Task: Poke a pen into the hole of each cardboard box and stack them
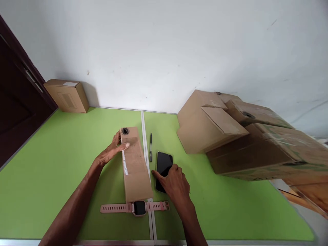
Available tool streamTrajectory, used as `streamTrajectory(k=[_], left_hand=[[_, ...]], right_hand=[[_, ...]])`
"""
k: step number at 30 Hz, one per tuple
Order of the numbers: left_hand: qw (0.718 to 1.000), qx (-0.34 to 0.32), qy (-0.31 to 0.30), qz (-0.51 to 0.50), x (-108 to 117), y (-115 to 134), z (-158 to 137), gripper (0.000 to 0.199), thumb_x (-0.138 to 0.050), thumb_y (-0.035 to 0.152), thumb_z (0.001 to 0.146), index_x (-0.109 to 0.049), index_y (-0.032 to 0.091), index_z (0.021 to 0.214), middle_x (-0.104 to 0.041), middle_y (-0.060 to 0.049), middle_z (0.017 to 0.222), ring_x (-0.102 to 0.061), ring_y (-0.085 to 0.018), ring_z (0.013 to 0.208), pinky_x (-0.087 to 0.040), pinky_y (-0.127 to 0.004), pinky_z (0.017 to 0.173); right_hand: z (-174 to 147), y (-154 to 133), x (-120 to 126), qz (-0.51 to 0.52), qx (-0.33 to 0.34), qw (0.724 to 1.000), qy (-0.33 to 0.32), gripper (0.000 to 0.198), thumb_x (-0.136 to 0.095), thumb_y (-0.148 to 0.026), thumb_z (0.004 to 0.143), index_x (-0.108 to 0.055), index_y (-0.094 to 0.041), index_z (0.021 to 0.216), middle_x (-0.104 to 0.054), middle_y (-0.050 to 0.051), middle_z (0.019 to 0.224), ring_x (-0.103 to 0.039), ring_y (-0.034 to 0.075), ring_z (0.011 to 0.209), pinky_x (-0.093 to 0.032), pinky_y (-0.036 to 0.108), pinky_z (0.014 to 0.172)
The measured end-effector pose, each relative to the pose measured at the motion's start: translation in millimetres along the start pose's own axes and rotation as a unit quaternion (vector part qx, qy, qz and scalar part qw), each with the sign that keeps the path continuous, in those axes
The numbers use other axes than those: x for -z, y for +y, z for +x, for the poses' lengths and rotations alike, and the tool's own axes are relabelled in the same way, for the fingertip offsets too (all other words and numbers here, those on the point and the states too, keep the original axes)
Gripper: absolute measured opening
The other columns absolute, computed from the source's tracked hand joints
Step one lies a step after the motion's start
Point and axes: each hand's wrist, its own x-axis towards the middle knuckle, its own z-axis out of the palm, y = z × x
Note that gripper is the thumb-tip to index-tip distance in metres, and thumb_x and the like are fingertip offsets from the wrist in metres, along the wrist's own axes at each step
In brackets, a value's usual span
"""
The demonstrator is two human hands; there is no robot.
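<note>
Cardboard box (pixel 135 164), oblong; left hand (pixel 112 151), grip clasping edge; right hand (pixel 176 182), grip around glossy, rounded-corner phone (pixel 163 164).

Plain room indoors; home or office, cannot tell
A green table's (pixel 38 177) back edge is meeting a scuffed white wall (pixel 143 51), a dark door (pixel 15 95) is flanking its left edge, one box (pixel 66 97) is sitting at the back left corner and bigger boxes (pixel 256 150) are crowding its right side.

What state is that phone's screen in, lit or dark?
Dark: the phone, partly covered by the right hand, shows a black screen, no icons or glow. Whether it is off or merely asleep, I cannot tell.
</note>
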Motion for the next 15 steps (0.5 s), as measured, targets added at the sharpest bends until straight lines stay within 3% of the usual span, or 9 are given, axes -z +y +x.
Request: streamTrajectory(k=[5, 10, 12, 15], left_hand=[[0.999, 0.016, -0.009, -0.037, 1, 4, 1, 0.111, -0.073, 0.076, 0.086, -0.024, 0.030, 0.175, -0.026, -0.015, 0.183, -0.023, -0.049, 0.168, -0.021, -0.076, 0.135], [0.999, 0.011, -0.001, -0.042, 0, 3, 0, 0.105, -0.074, 0.073, 0.086, -0.032, 0.028, 0.171, -0.031, -0.017, 0.181, -0.028, -0.048, 0.166, -0.024, -0.076, 0.134], [0.999, 0.012, 0.002, -0.042, 0, 2, 0, 0.104, -0.074, 0.074, 0.087, -0.033, 0.027, 0.170, -0.032, -0.017, 0.181, -0.028, -0.048, 0.166, -0.023, -0.077, 0.134], [0.999, 0.012, 0.005, -0.043, 0, 2, -1, 0.102, -0.073, 0.075, 0.088, -0.035, 0.027, 0.169, -0.034, -0.018, 0.179, -0.029, -0.048, 0.166, -0.021, -0.078, 0.134]], right_hand=[[9, 4, 2, 0.069, -0.013, 0.997, 0.013, 0.074, -0.078, -0.049, 0.089, -0.055, 0.000, 0.140, -0.063, 0.035, 0.142, -0.067, 0.047, 0.132, -0.059, 0.051, 0.096], [23, 33, 4, 0.180, -0.041, 0.983, 0.023, 0.088, -0.086, -0.046, 0.076, -0.054, -0.001, 0.144, -0.071, 0.036, 0.134, -0.071, 0.051, 0.125, -0.059, 0.056, 0.097], [31, 48, 5, 0.247, -0.048, 0.967, 0.025, 0.079, -0.089, -0.045, 0.071, -0.062, -0.007, 0.134, -0.075, 0.031, 0.129, -0.071, 0.049, 0.125, -0.060, 0.055, 0.095], [36, 67, 3, 0.378, -0.045, 0.925, 0.003, 0.053, -0.092, -0.040, 0.065, -0.071, -0.016, 0.107, -0.082, 0.018, 0.105, -0.079, 0.040, 0.103, -0.064, 0.047, 0.082]])
